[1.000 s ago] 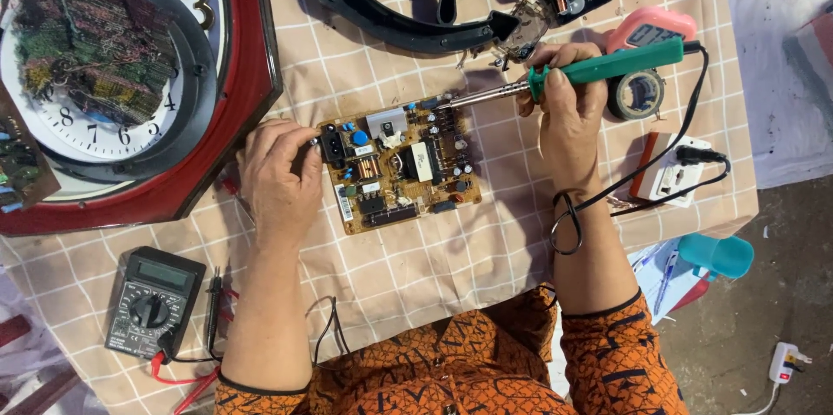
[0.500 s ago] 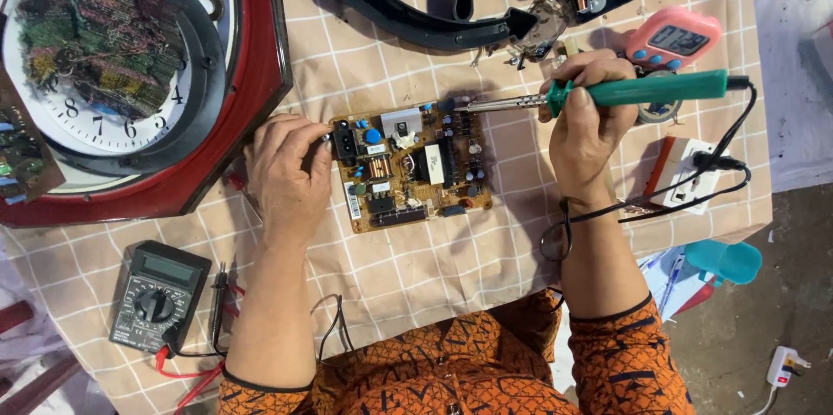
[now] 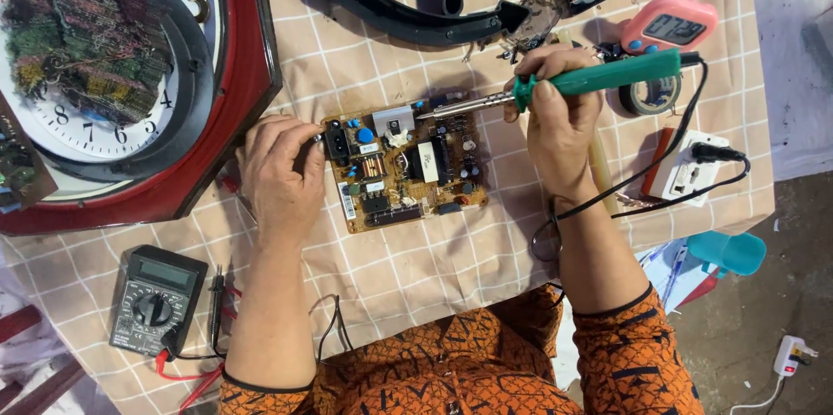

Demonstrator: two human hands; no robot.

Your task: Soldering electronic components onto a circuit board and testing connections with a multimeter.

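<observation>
The left hand (image 3: 279,174) is pinning the tan circuit board (image 3: 405,166), fingers curled at its edge, steadying it while the right hand (image 3: 555,115), fingers closed, is angling the green-handled soldering iron (image 3: 573,82), apparently touching it.

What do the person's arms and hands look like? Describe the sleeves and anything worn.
Both forearms are bare below sleeves that end near the elbow. The left sleeve and right sleeve are orange with a dark, irregular line pattern and a dark edge at the cuff. The left hand and right hand wear no gloves; no watch shows.
</observation>
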